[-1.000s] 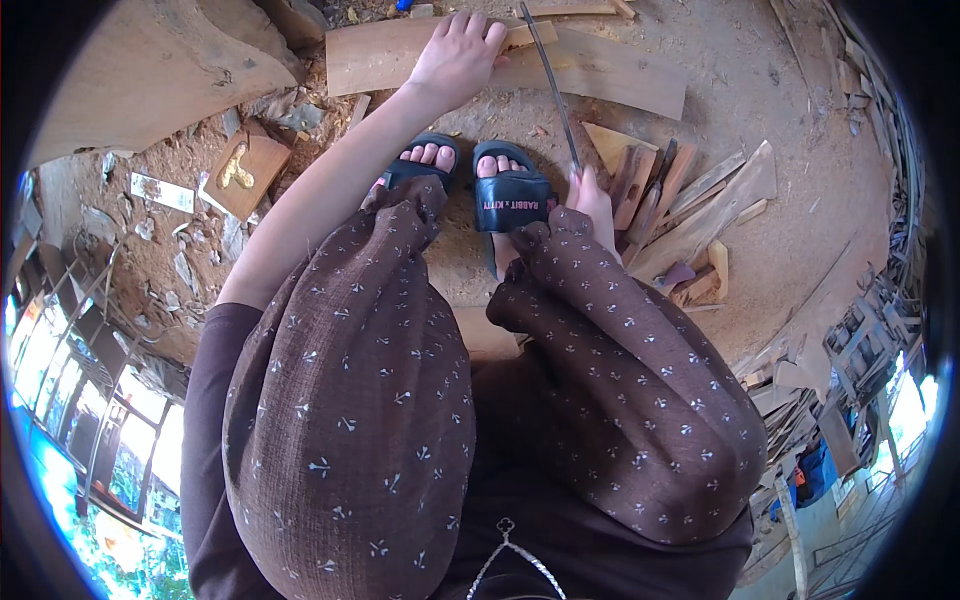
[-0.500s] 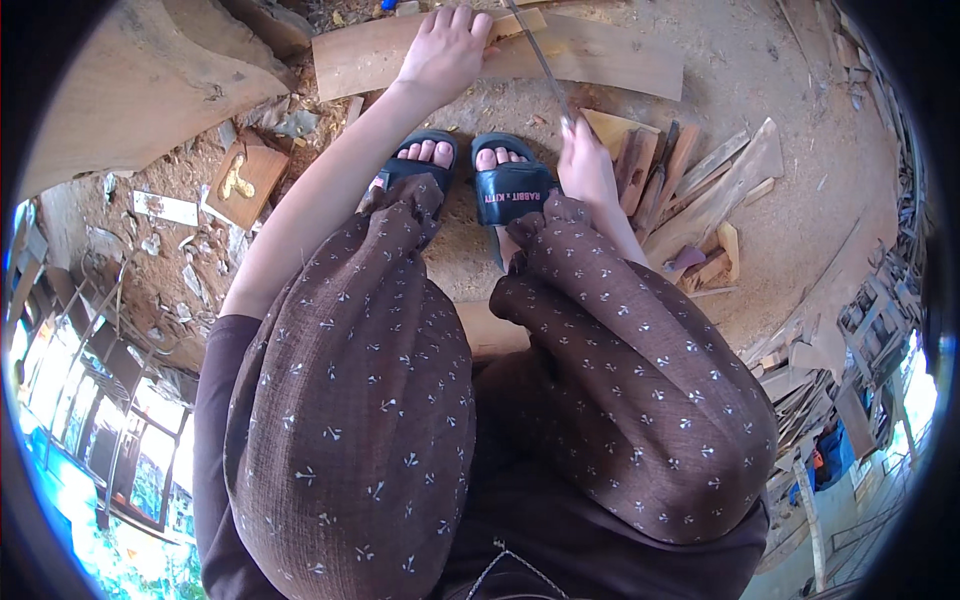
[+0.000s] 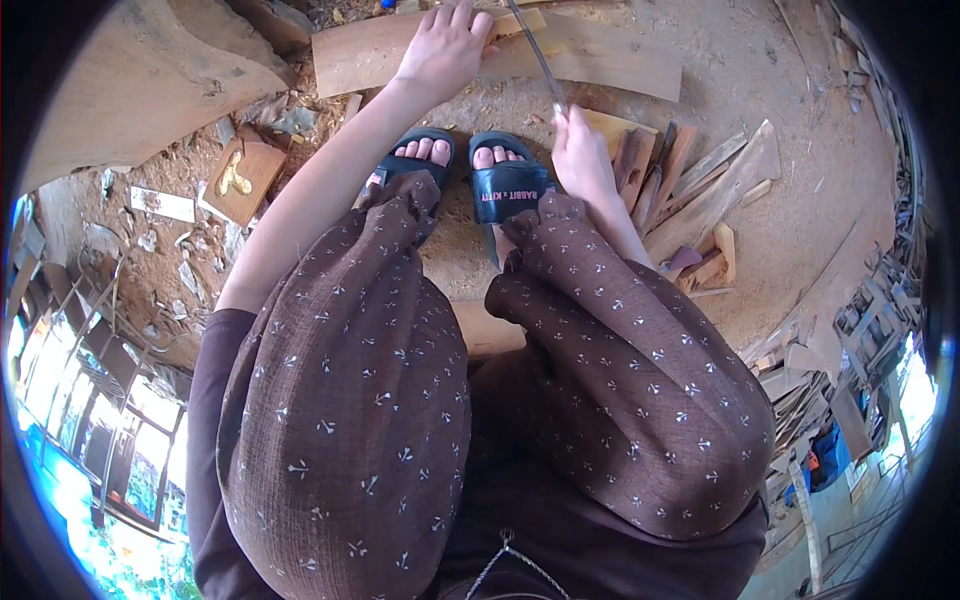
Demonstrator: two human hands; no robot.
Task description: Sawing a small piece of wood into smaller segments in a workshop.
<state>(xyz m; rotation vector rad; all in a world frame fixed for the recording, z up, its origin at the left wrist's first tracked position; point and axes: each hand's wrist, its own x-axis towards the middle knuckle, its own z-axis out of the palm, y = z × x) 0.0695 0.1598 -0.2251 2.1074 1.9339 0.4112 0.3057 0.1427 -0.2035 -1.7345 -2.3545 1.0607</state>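
My left hand (image 3: 443, 50) presses down on a small pale wooden piece (image 3: 522, 24), its thumb against the near side. That piece lies on a wide, flat wooden board (image 3: 610, 58) on the ground. In my right hand (image 3: 582, 155) is the near end of a long, thin, file-like metal tool (image 3: 540, 58). The tool slants away and crosses the wooden piece just right of my left fingers. Its far end runs out at the top edge.
Wood offcuts (image 3: 715, 185) lie in a heap to the right of my sandalled feet (image 3: 505, 180). A brown wooden block with a yellow shape (image 3: 240, 182) sits at left among shavings, near a large slab of wood (image 3: 140, 90). More scrap wood (image 3: 830, 370) is piled at far right.
My right hand has moved a little away from me and to the left, pushing the tool forward across the wooden piece. My left hand stays in place.
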